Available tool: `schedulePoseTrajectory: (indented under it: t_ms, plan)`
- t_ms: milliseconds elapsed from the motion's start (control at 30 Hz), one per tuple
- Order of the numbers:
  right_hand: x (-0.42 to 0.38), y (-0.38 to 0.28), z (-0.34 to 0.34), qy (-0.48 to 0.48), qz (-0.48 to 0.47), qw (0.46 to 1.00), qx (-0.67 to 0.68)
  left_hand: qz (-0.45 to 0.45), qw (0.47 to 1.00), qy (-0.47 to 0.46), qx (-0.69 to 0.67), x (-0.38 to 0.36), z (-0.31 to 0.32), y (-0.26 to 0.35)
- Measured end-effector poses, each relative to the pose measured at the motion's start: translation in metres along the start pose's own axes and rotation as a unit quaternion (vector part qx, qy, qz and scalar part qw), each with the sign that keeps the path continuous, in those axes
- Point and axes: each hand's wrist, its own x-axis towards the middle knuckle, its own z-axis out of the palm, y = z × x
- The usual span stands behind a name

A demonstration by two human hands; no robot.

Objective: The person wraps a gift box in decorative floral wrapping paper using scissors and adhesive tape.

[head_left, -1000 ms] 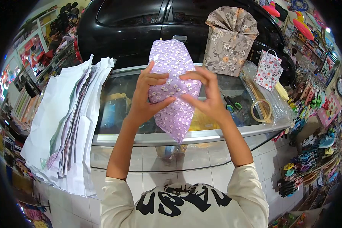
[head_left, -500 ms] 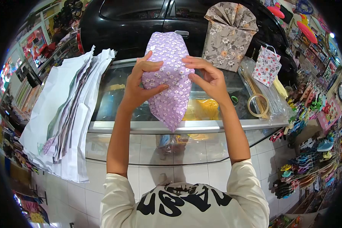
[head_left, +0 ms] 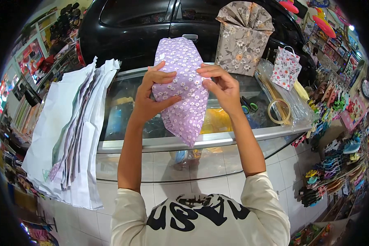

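A parcel in lilac wrapping paper with white flowers (head_left: 182, 88) stands over the glass counter, its folded paper tapering to a point near the counter's front edge. My left hand (head_left: 155, 92) grips its left side, thumb and fingers spread across the front face. On the right side, my right hand (head_left: 223, 84) pinches the paper edge between thumb and fingers. The parcel's back and underside are hidden. Scissors with green-and-black handles (head_left: 249, 106) lie just right of my right forearm, partly covered by it.
Large sheets of wrapping paper (head_left: 49, 123) hang over the counter's left end. A grey floral gift parcel with a fanned top (head_left: 242, 49) stands behind. To the right are a tape roll (head_left: 269, 111), a small floral bag (head_left: 285, 69) and plastic sleeves (head_left: 301, 112). A black car (head_left: 131, 33) stands beyond.
The camera view has shifted slightly. The parcel's lower point has swung a little down and right, with both hands keeping hold. More of the scissors shows beside my right forearm.
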Motion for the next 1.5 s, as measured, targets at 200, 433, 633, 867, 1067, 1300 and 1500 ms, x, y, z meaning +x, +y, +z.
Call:
schedulePoseTrajectory:
  t_ms: [200, 433, 633, 867, 1067, 1300, 1500]
  plan:
    - [-0.001, -0.005, 0.000, 0.008, 0.030, 1.000, 0.004, -0.011, 1.000, -0.003, 0.008, 0.001, 0.000, 0.002]
    - [-0.002, -0.002, 0.007, 0.011, -0.002, 0.996, -0.088, -0.013, 0.999, 0.043, 0.030, 0.003, 0.007, 0.015]
    - [0.000, -0.009, 0.011, 0.014, -0.018, 0.988, -0.151, -0.022, 0.997, 0.042, 0.064, 0.004, 0.004, 0.012]
    - [-0.005, -0.008, 0.019, 0.024, -0.025, 0.976, -0.214, -0.023, 0.991, 0.049, 0.124, 0.009, 0.001, 0.022]
    - [0.002, -0.017, 0.009, 0.001, -0.027, 0.969, -0.245, 0.011, 0.990, 0.056, 0.130, 0.007, 0.008, 0.017]
    - [0.007, -0.009, -0.002, 0.016, 0.043, 0.992, -0.116, 0.014, 0.990, 0.047, 0.133, 0.006, 0.008, 0.009]
    - [-0.002, -0.008, 0.002, 0.020, 0.029, 0.994, -0.104, 0.024, 0.994, 0.072, 0.075, 0.010, 0.011, 0.010]
